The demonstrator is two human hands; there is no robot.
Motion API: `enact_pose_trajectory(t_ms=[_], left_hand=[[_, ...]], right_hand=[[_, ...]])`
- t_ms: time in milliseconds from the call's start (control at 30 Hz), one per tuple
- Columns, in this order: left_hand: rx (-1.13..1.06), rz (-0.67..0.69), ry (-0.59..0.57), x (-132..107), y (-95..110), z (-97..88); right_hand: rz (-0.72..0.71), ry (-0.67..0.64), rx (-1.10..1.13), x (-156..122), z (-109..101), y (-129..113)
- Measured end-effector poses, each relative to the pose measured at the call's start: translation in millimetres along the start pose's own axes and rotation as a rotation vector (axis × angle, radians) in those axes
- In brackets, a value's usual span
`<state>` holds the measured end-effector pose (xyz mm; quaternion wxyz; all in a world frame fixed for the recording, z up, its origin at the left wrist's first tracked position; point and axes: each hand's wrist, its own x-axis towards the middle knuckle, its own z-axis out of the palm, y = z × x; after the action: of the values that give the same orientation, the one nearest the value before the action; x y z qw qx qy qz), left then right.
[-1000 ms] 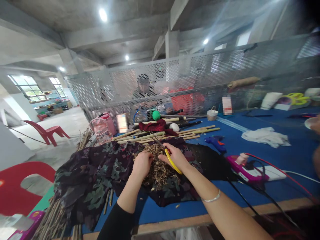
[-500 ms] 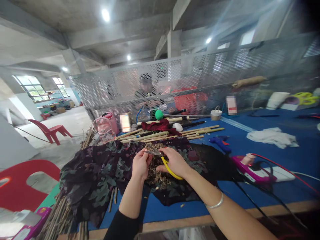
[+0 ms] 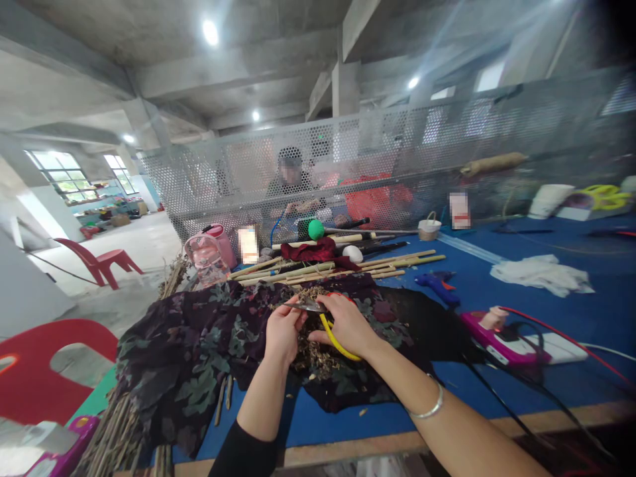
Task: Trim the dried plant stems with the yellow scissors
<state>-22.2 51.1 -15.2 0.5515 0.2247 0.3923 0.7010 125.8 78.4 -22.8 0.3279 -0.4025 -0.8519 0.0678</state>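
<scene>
My right hand [image 3: 345, 323] grips yellow-handled scissors [image 3: 325, 320], their blades pointing left toward my left hand [image 3: 284, 332]. My left hand is pinched shut on a small dry piece I cannot make out, held right at the blade tips. Both hands hover over a heap of dry brown plant bits [image 3: 313, 348] lying on a dark floral cloth [image 3: 199, 351] spread over the blue table [image 3: 497, 285]. A silver bangle [image 3: 428, 405] circles my right wrist.
Bamboo sticks [image 3: 338, 266] lie behind the cloth, with a dark red cloth [image 3: 311, 250], green ball [image 3: 314, 229] and pink bottle [image 3: 211, 252]. A blue glue gun [image 3: 434, 283], pink device with cables [image 3: 497, 331] and white rag [image 3: 541, 273] sit right. A person sits behind the mesh screen [image 3: 397, 152]. Red chairs stand left.
My left hand rose off the heap and came up to the scissor blades with a small piece pinched. The scissors swung from pointing away to pointing left.
</scene>
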Motion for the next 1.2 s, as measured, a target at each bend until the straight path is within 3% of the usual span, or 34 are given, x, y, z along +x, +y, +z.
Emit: enact_pose_trajectory(t_ms=[567,933,1200], left_hand=[[0.011,0.005,-0.052,3.5,-1.2,-6.7],[0.106,0.162,-0.043,0.0,-1.1,-6.8],[0.095,0.18,-0.08,-1.5,0.9,-6.6]], right_hand=[[-0.008,0.001,0.051,-1.5,-1.4,-1.8],[0.08,-0.084,0.116,-2.9,-1.4,-3.3],[0.084,-0.1,0.179,-2.7,-2.2,-5.0]])
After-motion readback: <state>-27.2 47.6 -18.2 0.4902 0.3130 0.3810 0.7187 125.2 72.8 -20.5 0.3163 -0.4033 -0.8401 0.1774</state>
